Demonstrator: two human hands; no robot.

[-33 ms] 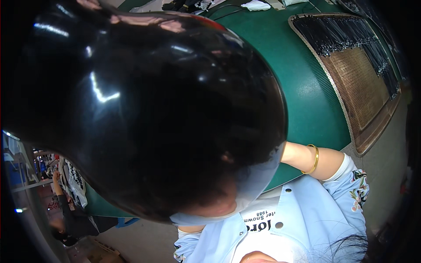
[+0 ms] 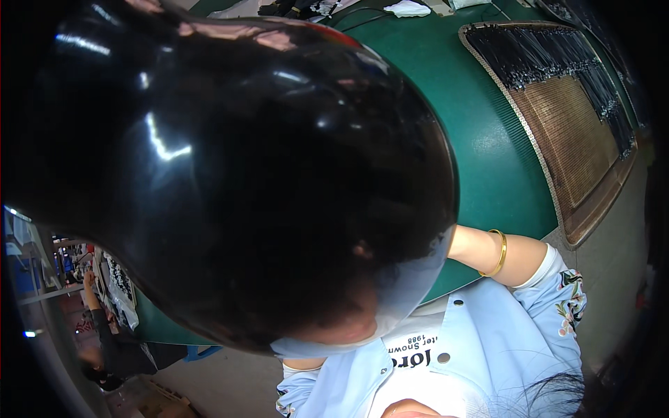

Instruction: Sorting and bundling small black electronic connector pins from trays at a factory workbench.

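Observation:
A large glossy black bulb-shaped thing (image 2: 279, 174) covers most of the view, very near, narrowing toward the upper left. Lights and patches of skin are mirrored on its surface. I cannot tell its kind. My right forearm (image 2: 526, 258), with a gold bangle (image 2: 502, 252) near the wrist, goes behind its right edge, so my right hand is hidden. Only a short bit of my left forearm (image 2: 304, 363) shows below it, and that hand is hidden too. What either hand holds or touches cannot be seen.
Beyond it curves a green tabletop (image 2: 488, 160). On its right lies a brown woven tray (image 2: 568, 125) with many thin black strips (image 2: 529, 52). White scraps (image 2: 407, 8) and a dark cable (image 2: 359, 10) are at the far edge. A person in dark clothes (image 2: 104, 334) is at the left.

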